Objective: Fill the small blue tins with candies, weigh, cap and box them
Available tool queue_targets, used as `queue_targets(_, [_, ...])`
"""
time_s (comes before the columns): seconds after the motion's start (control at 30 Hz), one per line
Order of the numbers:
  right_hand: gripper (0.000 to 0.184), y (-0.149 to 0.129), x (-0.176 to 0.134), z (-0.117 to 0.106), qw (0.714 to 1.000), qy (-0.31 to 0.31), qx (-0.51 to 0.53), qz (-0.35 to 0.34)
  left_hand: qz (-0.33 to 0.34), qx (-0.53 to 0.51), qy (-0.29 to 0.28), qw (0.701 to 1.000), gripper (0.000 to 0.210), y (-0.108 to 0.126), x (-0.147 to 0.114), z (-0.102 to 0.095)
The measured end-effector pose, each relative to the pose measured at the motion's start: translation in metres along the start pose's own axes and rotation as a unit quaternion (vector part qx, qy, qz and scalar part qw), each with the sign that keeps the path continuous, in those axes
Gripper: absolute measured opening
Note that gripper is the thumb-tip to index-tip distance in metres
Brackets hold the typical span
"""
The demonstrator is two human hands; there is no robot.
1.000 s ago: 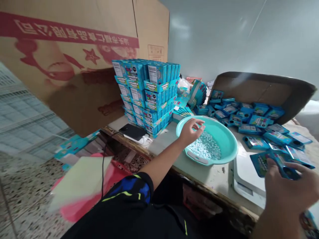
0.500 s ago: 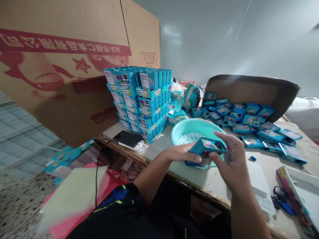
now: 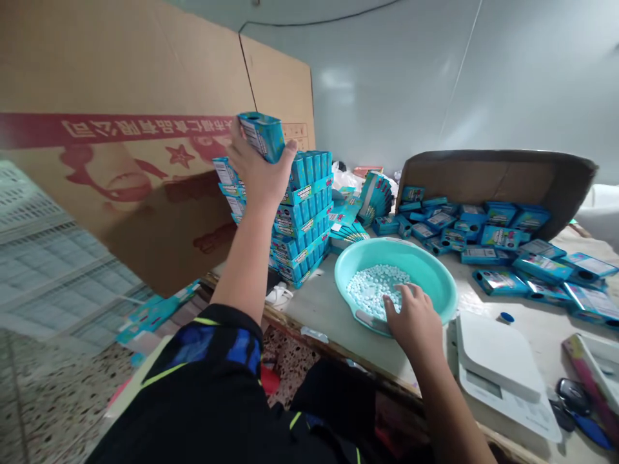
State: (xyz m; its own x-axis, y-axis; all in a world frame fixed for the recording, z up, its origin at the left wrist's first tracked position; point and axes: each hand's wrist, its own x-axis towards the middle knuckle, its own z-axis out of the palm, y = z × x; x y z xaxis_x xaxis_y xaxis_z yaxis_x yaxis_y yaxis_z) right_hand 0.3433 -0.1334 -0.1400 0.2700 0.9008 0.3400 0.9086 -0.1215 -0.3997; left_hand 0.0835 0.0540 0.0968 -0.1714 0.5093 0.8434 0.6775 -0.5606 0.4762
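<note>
A small blue candy box (image 3: 264, 136) with a round dark hole in its top is gripped by my left hand (image 3: 258, 171). That hand is raised at the top of a tall stack of blue candy boxes (image 3: 302, 225) in display trays. My right hand (image 3: 413, 316) reaches over the near rim of a turquoise basin (image 3: 440, 277), fingers spread and curved, nothing in them. Small round white candies (image 3: 372, 287) cover part of the basin's bottom, just beyond my right fingertips.
A large printed carton (image 3: 145, 77) stands at the left. Many blue boxes (image 3: 498, 238) spill from a tipped brown carton (image 3: 488, 171) at the right. A white scale (image 3: 503, 361), a blue cap (image 3: 507, 318) and keys (image 3: 573, 396) lie at the right, near the table's front edge.
My left hand has carried the candy box from over the basin up and left to the stack top. My right hand has let go of the box and lowered to the basin's near rim.
</note>
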Motion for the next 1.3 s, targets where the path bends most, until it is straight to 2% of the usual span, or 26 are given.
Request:
queue_targets(0.1, [0.034,0.001,-0.001,-0.001,1.0,0.013,0.003,0.001,-0.056,0.045,0.037,0.997,0.087,0.002,0.01,0.021])
queue_targets(0.2, [0.031,0.003,-0.003,-0.002,1.0,0.014,0.003,-0.015,-0.062,0.064,0.038,0.995,0.087,0.001,0.004,0.033])
queue_targets(0.3, [0.028,0.004,-0.003,-0.004,1.0,-0.007,0.0,-0.024,-0.041,0.061,0.059,0.995,0.085,-0.003,-0.004,0.036])
queue_targets(0.47, [0.025,0.002,-0.001,-0.004,1.0,-0.001,-0.003,-0.016,-0.04,0.032,0.04,0.998,0.075,-0.01,-0.01,0.035])
queue_targets(0.6, [0.025,0.002,-0.003,-0.002,1.0,0.018,0.008,-0.014,-0.029,0.022,0.089,0.995,0.07,-0.013,-0.004,0.035])
queue_targets(0.67, [0.026,0.002,-0.004,-0.002,1.0,0.019,0.008,-0.011,-0.007,0.049,0.092,0.995,0.064,-0.016,0.0,0.033])
queue_targets(0.8, [0.026,0.002,-0.005,-0.002,1.0,0.015,0.0,-0.014,0.08,0.143,0.107,0.981,0.048,-0.032,0.011,0.024])
queue_targets(0.9, [0.026,0.005,-0.007,-0.001,0.999,0.019,0.005,-0.036,0.096,0.143,0.115,0.978,0.033,-0.043,0.023,0.02])
queue_targets(1.07, [0.029,0.014,-0.013,0.003,0.996,0.036,0.019,-0.081,0.136,0.086,0.102,0.982,0.055,-0.046,0.039,0.019])
queue_targets(1.3, [0.031,0.018,-0.015,0.015,0.988,0.105,0.03,-0.114,0.215,0.038,0.176,0.96,0.049,-0.041,0.032,0.024])
